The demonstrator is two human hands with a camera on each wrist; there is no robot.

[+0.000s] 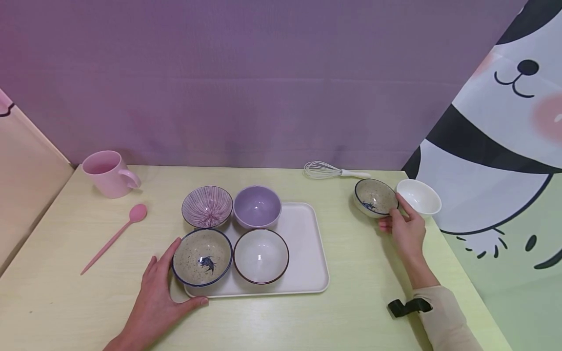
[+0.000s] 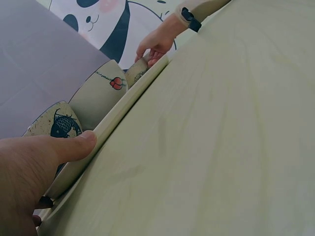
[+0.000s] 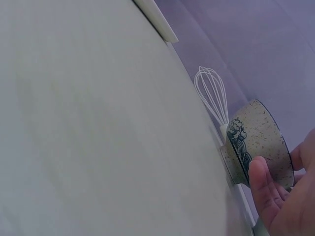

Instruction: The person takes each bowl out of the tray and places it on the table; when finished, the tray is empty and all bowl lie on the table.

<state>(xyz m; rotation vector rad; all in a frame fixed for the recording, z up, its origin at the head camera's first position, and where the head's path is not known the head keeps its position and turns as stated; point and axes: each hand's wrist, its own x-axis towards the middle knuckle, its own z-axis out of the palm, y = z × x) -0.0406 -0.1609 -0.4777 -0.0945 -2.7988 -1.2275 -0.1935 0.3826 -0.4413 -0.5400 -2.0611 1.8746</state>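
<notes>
At the right of the table, my right hand [image 1: 406,231] pinches a small speckled bowl [image 1: 374,195] with a blue rim. The right wrist view shows fingers on the outer wall of this bowl [image 3: 263,140]. My left hand [image 1: 158,297] lies at the front left corner of a white tray [image 1: 303,248]. Its fingers reach along a larger speckled bowl [image 1: 189,263] with a blue fish inside, and its thumb extends by the tray's front edge. Beside that bowl on the tray are a white brown-rimmed bowl [image 1: 261,256], a purple bowl [image 1: 257,207] and a purple-striped bowl [image 1: 207,206].
A white bowl [image 1: 419,197] stands just right of the small speckled bowl, at the table's right edge. Behind lies a whisk [image 1: 327,170] near the wall. On the left are a pink mug [image 1: 107,175] and a pink spoon [image 1: 118,234].
</notes>
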